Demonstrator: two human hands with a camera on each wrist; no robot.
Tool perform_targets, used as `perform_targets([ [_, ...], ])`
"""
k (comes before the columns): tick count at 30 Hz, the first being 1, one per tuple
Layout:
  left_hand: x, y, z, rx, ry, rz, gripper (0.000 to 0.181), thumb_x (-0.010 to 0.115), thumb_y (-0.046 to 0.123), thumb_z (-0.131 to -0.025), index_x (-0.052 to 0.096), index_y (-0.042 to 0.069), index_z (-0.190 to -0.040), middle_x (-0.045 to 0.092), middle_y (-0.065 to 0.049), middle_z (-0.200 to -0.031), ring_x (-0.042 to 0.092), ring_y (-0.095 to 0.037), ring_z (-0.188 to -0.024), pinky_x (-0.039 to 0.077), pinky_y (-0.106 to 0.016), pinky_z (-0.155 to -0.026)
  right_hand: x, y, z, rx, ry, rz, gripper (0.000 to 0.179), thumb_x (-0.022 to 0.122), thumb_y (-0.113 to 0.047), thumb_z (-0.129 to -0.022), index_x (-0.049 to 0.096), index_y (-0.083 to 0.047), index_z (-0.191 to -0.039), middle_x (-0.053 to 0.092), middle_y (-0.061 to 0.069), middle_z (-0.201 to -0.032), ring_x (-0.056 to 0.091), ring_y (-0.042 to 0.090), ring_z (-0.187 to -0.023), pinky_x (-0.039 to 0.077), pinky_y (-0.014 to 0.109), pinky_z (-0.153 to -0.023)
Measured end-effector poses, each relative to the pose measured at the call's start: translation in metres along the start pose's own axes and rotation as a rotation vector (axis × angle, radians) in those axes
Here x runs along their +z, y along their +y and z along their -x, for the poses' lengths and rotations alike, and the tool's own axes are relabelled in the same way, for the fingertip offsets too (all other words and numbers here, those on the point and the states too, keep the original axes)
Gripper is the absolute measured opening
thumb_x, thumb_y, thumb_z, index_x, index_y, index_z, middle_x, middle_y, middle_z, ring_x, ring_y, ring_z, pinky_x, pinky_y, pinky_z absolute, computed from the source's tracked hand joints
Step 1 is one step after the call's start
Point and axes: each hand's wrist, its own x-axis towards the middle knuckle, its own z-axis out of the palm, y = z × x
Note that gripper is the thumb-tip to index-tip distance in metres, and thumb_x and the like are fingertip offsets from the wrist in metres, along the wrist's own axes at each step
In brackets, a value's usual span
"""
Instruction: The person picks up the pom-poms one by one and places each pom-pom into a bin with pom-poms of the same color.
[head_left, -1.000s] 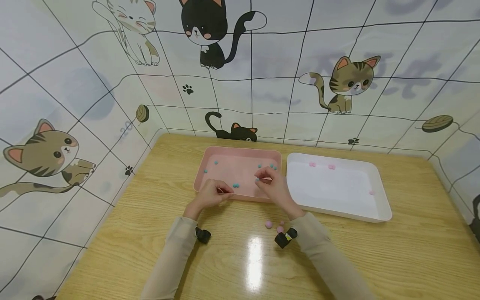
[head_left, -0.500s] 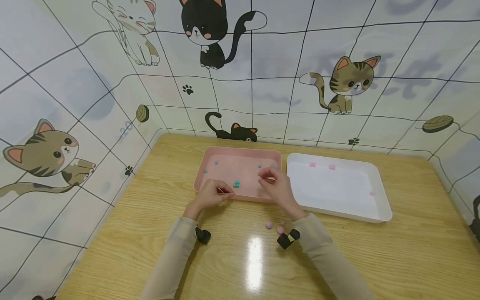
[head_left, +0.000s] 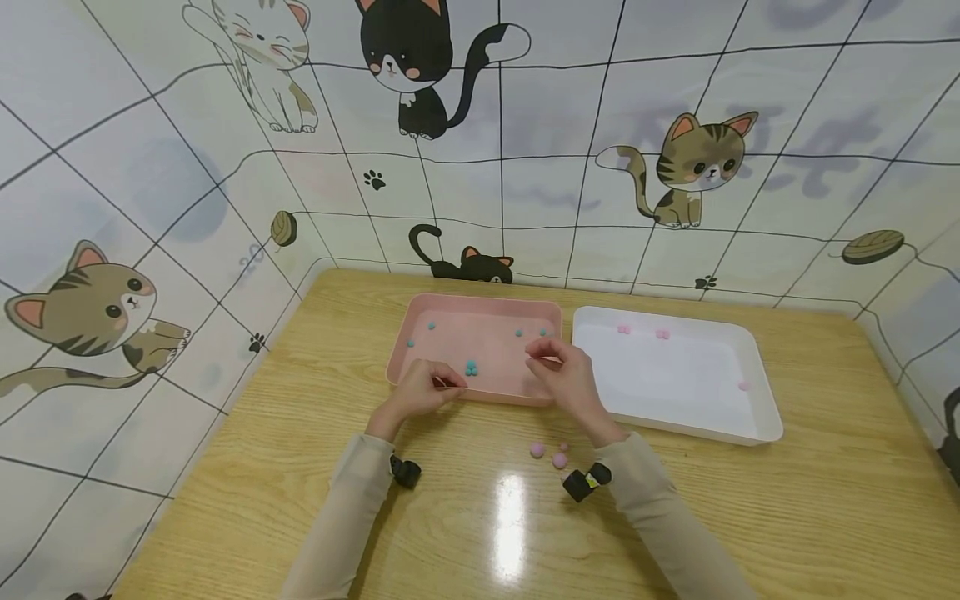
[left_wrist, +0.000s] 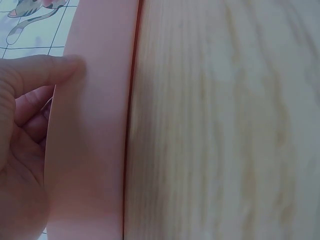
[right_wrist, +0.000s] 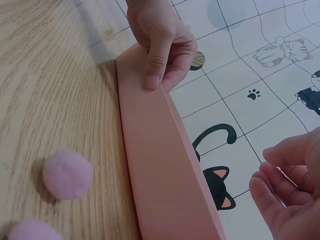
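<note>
My left hand [head_left: 420, 387] pinches the near rim of a pink tray [head_left: 487, 312]; in the left wrist view the thumb lies on the outside of its wall [left_wrist: 97, 130]. Over the tray's right end hovers my right hand [head_left: 564, 371]. Its thumb and fingers are loosely curved, with a small gap and nothing visible between them in the right wrist view. Three small teal pompoms [head_left: 471, 368] lie bunched together near the tray's front middle. A few single ones are spread about, such as a teal pompom [head_left: 519, 332] towards the back right.
Right of the pink tray stands a white tray [head_left: 675, 371] with several small pink pompoms [head_left: 663, 334] in it. Larger pink pompoms [head_left: 537, 450] lie on the wooden table [head_left: 450, 517] beside my right forearm. A cat-printed cloth [head_left: 540, 192] rises behind the table.
A teal pompom near my right fingertips a second ago has joined the pair at the front middle, making three. My right hand has since drifted right; my left hand stays on the rim.
</note>
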Motion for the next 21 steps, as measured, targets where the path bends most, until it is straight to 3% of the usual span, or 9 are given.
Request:
perform_targets([
  [11,0.0,0.003,0.0,0.004,0.0,-0.024,0.004,0.071,0.004,-0.081,0.074,0.006,-0.078,0.07,-0.003,-0.076,0.061,-0.01,-0.065,0.052,-0.023,-0.059,-0.015,0.006,0.006,-0.026,0.033,-0.011,0.012,0.067,0.004,-0.083,0.065,0.004,-0.094,0.066,0.018,-0.095,0.062,0.026,-0.093,0.051,0.019,-0.078],
  [21,-0.001,0.006,0.0,-0.001,-0.003,-0.03,0.004,0.07,0.005,-0.081,0.073,0.005,-0.079,0.07,-0.004,-0.076,0.06,-0.008,-0.064,0.052,-0.023,-0.06,-0.036,-0.024,0.024,-0.054,0.041,0.004,0.009,0.064,0.01,-0.082,0.061,0.012,-0.091,0.064,0.024,-0.092,0.062,0.025,-0.09,0.05,0.015,-0.075],
])
